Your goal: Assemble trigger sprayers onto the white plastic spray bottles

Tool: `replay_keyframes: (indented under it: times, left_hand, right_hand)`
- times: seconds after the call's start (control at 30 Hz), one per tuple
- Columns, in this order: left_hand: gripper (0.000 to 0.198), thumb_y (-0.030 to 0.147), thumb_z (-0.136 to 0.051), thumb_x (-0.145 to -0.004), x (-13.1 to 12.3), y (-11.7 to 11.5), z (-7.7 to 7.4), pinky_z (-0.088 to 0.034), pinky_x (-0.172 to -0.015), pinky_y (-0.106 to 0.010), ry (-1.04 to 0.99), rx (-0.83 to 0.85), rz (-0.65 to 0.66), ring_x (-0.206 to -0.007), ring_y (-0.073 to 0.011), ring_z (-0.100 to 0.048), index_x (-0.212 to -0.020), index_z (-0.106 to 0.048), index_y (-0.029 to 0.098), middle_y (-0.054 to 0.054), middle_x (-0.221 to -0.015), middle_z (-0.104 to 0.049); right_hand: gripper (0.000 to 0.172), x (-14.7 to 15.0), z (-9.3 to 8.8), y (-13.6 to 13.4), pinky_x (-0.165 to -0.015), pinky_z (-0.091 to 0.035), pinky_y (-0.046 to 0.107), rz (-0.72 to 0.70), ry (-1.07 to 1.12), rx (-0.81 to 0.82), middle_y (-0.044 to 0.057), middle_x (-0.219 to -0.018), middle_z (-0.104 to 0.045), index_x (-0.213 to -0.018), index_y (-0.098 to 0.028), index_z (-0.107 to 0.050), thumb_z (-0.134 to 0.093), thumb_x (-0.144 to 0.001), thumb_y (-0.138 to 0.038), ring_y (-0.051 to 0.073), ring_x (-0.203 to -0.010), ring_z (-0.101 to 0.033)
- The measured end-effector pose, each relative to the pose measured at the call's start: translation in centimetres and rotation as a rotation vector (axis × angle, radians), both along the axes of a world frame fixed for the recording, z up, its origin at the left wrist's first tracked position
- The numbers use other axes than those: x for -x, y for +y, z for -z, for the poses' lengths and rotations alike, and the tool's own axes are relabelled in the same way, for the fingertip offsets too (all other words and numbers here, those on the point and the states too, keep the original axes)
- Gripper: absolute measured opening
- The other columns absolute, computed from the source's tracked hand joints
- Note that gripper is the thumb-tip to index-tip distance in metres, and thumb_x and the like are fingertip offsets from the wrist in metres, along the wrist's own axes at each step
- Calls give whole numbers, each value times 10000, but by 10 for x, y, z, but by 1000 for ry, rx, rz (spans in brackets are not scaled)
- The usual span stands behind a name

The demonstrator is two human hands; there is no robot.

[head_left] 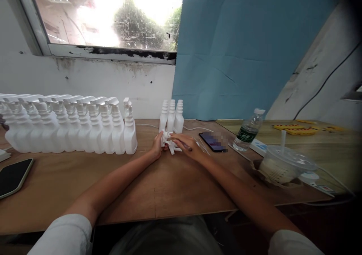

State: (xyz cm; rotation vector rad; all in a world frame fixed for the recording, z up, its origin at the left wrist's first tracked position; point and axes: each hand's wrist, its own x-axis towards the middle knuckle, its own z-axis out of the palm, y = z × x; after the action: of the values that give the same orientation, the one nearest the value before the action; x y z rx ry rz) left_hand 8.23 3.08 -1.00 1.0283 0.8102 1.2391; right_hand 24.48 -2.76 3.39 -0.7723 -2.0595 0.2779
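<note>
My left hand (157, 146) is closed around white plastic parts near the middle of the table. Among them is a white trigger spray head (171, 148), its lever pointing down toward me. From the right, my right hand (190, 145) meets it with fingers pinched around a thin dark pen-like stick (186, 146). The tip of that stick is at the white parts, too small to make out. Just behind my hands stand three white bottles (178, 117) without spray heads. At left, a long row of white spray bottles (103, 129) stands upright, with trigger heads on top.
A phone (212, 141) lies right of my hands, and another phone (14, 176) at the far left. A water bottle (247, 132) and a lidded drink cup (278, 164) with a straw stand at right. White cables cross the brown table (135, 194).
</note>
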Motion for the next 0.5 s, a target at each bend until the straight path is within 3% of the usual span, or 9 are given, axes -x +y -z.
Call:
replay_keyframes:
  times: [0.1, 0.2, 0.37, 0.5]
  left_hand:
    - [444, 590, -621, -778, 9, 6, 1, -364, -523, -236, 126, -94, -189, -509, -108, -490, -677, -527, 168, 40, -563, -516]
    - [388, 477, -662, -813, 19, 12, 3, -412, -616, -252, 296, -140, -306, -599, -117, -526, -647, -532, 152, 35, -615, -537]
    - [323, 412, -640, -863, 22, 18, 7, -478, -777, -339, 550, -175, -314, -765, -159, -597, -708, -590, 134, -13, -769, -629]
    - [365, 435, -711, -747, 15, 16, 9, -420, -919, -370, 662, -226, -323, -1067, -292, -564, -540, -555, 178, -124, -858, -685]
  right_hand:
    - [322, -16, -1, 5, -912, -525, 382, 104, 114, 89, 73, -1091, -723, -1079, -225, -700, -505, -934, -437, 242, -998, -685]
    - [385, -35, 1, 18, -799, -557, 359, 166, 211, 199, 73, -921, -749, -933, -203, -725, -521, -900, -527, 238, -850, -712]
    - [517, -49, 4, 30, -494, -529, 296, 183, 396, 373, 95, -825, -749, -857, -179, -705, -540, -819, -668, 175, -492, -654]
    - [556, -40, -7, 27, -414, -492, 269, 157, 519, 434, 78, -710, -723, -785, -175, -657, -556, -763, -722, 150, -416, -610]
